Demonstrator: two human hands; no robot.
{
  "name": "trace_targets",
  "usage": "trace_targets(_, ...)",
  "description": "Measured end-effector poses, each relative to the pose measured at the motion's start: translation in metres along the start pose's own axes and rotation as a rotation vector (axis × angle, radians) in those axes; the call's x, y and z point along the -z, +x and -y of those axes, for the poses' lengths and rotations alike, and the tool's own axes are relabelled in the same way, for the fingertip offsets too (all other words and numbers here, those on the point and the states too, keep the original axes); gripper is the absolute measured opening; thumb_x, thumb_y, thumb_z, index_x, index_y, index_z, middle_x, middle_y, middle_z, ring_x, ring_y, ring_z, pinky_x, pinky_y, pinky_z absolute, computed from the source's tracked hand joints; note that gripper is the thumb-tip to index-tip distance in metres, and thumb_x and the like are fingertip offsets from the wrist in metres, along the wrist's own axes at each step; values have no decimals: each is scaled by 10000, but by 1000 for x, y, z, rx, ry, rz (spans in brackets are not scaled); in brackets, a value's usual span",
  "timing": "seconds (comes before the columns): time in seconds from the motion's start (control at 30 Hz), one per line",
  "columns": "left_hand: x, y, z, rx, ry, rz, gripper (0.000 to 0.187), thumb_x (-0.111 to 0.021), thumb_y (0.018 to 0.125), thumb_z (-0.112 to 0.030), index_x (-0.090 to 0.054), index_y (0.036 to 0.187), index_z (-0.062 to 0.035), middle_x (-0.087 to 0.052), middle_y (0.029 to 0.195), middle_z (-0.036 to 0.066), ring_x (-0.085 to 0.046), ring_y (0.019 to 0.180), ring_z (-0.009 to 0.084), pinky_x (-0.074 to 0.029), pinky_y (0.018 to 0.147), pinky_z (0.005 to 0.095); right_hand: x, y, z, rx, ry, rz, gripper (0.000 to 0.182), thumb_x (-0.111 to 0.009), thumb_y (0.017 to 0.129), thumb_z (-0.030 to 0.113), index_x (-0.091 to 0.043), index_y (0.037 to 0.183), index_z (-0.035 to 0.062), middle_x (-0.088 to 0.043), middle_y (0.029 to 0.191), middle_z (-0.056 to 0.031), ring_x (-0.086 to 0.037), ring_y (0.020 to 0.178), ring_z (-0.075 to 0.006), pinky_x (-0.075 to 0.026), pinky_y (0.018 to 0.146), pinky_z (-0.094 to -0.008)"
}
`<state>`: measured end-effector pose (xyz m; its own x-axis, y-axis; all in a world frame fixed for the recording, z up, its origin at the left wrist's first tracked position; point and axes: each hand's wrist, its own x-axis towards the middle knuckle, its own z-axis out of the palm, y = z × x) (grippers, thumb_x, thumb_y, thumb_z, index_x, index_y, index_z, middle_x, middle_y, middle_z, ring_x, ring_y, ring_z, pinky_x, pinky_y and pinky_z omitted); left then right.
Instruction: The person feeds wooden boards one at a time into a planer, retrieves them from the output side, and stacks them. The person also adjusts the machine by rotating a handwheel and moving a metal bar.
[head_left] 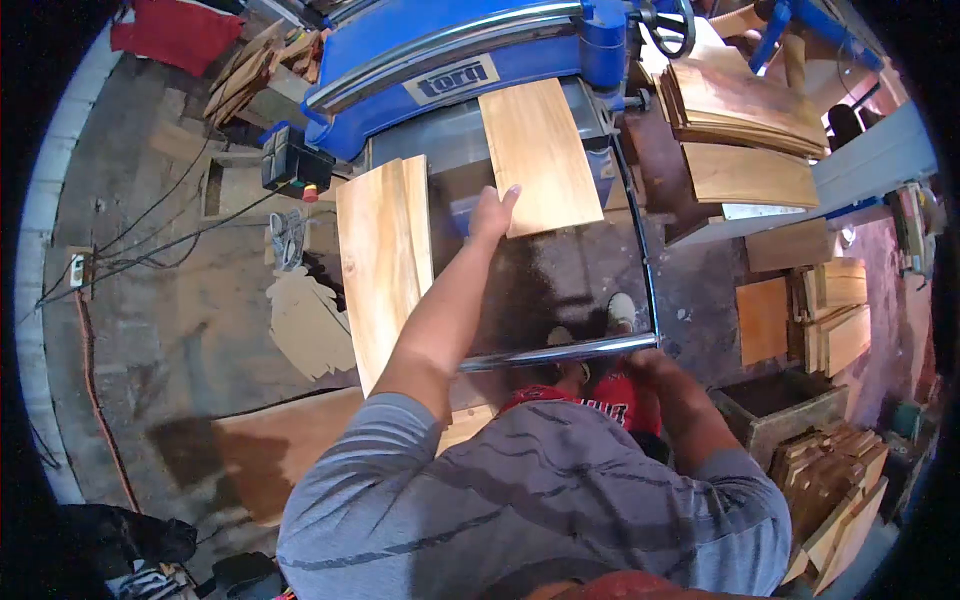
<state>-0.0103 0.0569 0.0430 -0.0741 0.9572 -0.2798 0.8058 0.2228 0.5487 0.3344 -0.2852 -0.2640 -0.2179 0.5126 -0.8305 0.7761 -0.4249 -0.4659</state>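
Observation:
My left hand grips the near left corner of a pale wooden board, thumb on top and the other fingers hidden beneath. The board's far end lies at the front of a blue planer-like machine marked "torq", over its grey metal bed. Low at my right side, my right hand is at the corner of a chrome bar, its fingers mostly hidden. Left of my left forearm stands a stack of longer wooden boards.
More stacked boards lie at the right of the machine. A control box with a red button and trailing cables is on the left. A wooden crate and a pile of offcuts sit at lower right.

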Motion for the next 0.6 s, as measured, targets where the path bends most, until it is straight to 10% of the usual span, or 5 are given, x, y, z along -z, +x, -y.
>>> trace_targets(0.27,52,-93,7,-272,-48,41,402,-688,864,-339,-626,1079,-4,-658,824,105,-635,763,225,-505,729,339,26,-19,27,10,-255,77,320,-536,942,288,-675,920,1,-662,736,-111,-638,680,-256,-497,621,-376)
trace_targets(0.47,117,-150,106,-157,-281,-460,239,-653,851,-210,-646,1017,-38,-663,988,137,-632,937,270,-487,849,363,71,-28,33,53,-426,74,314,-541,936,284,-677,914,1,-655,715,-110,-633,661,-260,-496,611,-379)
trace_targets(0.6,150,-189,188,71,185,-696,384,-711,800,-299,-629,1066,-34,-620,1085,171,-537,1088,335,-409,965,419,95,-30,38,116,-538,94,311,-545,933,282,-677,910,1,-650,700,-110,-629,648,-263,-496,604,-382)
